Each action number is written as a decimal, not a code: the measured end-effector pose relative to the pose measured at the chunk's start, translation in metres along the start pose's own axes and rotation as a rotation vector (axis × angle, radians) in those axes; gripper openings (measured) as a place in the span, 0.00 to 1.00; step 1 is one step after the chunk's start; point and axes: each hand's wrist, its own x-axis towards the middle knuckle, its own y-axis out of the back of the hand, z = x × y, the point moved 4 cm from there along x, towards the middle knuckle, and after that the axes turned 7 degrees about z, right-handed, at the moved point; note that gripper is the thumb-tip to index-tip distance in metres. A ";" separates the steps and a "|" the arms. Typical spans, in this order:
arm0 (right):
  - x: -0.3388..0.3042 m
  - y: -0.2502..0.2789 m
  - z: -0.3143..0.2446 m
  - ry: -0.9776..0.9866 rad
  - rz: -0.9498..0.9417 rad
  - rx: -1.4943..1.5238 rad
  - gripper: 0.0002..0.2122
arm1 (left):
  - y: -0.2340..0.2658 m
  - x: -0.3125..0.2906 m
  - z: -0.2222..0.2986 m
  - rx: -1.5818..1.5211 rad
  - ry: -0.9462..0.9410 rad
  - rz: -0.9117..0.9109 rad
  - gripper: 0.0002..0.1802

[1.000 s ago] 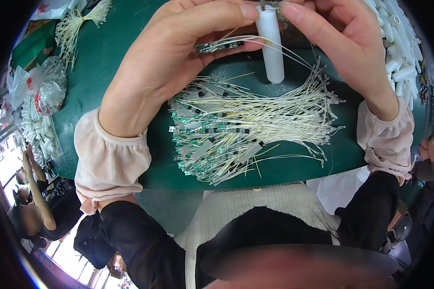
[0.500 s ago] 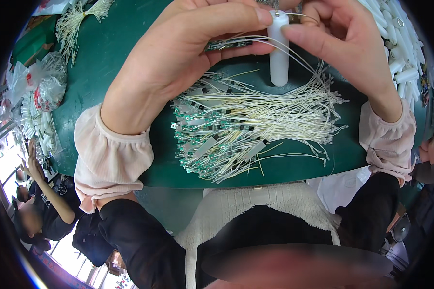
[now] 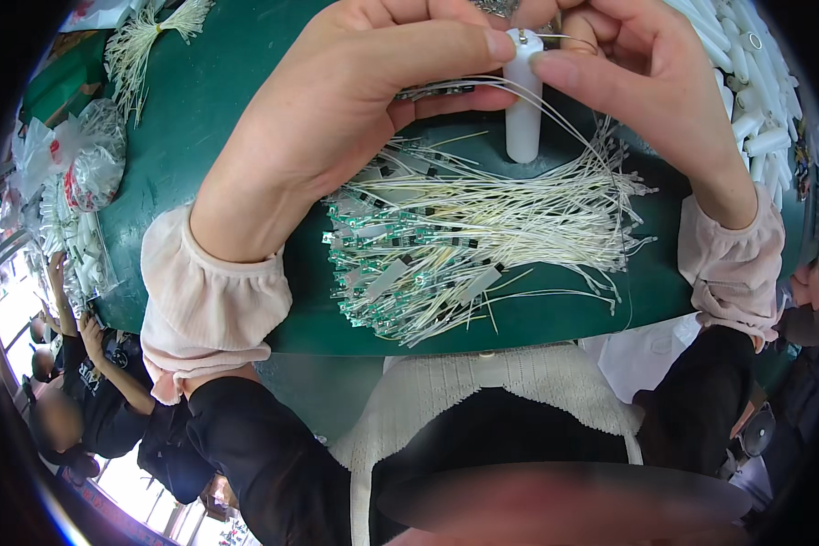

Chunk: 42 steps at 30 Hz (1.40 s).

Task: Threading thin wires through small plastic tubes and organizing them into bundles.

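My left hand (image 3: pixel 364 96) is closed on a white plastic cylinder (image 3: pixel 523 127), its thumb near the top end with a small metal piece. The cylinder hangs nearly upright over the table. A small circuit board (image 3: pixel 450 89) also lies along those fingers, and its white wires loop past the cylinder to the right. At the cylinder's top, my right hand (image 3: pixel 651 86) has its fingers bent round a thin wire (image 3: pixel 555 36), the thumb tip against the cylinder's side. Below both hands lies a pile of white wires (image 3: pixel 537 214) with small green circuit boards (image 3: pixel 373 291) at its left end.
Many white cylinders (image 3: pixel 764 141) are heaped at the right of the green table (image 3: pixel 200 127). A tied wire bundle (image 3: pixel 159 32) lies far left, above a clear plastic bag (image 3: pixel 96 164). Small metal parts (image 3: pixel 499 7) show beyond my hands. A co-worker (image 3: pixel 109 391) sits at left.
The cylinder has shifted slightly left and tilted a little, held between my hands. My right hand has moved only slightly. At left, the co-worker's hands have changed position.
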 end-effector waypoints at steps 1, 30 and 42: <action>0.000 0.001 0.004 -0.007 -0.032 -0.029 0.15 | -0.002 0.001 0.000 0.007 -0.014 -0.015 0.04; 0.002 -0.003 0.004 -0.068 -0.028 -0.096 0.16 | -0.056 -0.041 0.037 1.396 -0.837 0.098 0.05; 0.002 0.000 0.005 -0.090 -0.023 -0.072 0.15 | -0.053 -0.061 0.042 1.680 -0.841 0.034 0.08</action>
